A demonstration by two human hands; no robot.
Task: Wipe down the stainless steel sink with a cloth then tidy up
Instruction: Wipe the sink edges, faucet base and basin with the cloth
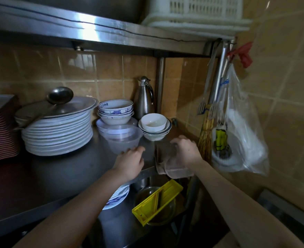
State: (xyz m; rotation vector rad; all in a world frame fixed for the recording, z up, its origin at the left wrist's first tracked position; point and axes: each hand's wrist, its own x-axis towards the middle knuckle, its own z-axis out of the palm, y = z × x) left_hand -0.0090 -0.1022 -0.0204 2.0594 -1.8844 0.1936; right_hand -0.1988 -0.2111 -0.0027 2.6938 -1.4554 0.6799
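Note:
A pinkish-grey cloth lies folded on the right corner of the stainless steel counter, one edge drooping over the front. My right hand rests on top of the cloth, fingers curled over its far edge. My left hand hovers just left of the cloth, fingers loosely bent, close to a clear plastic bowl; it holds nothing that I can see. The sink itself is out of view.
Stacked white plates under a lid and ladle, blue-patterned bowls, white bowls and a steel jug crowd the counter's back. A yellow slicer lies on a lower shelf. A broom and plastic bag hang at right.

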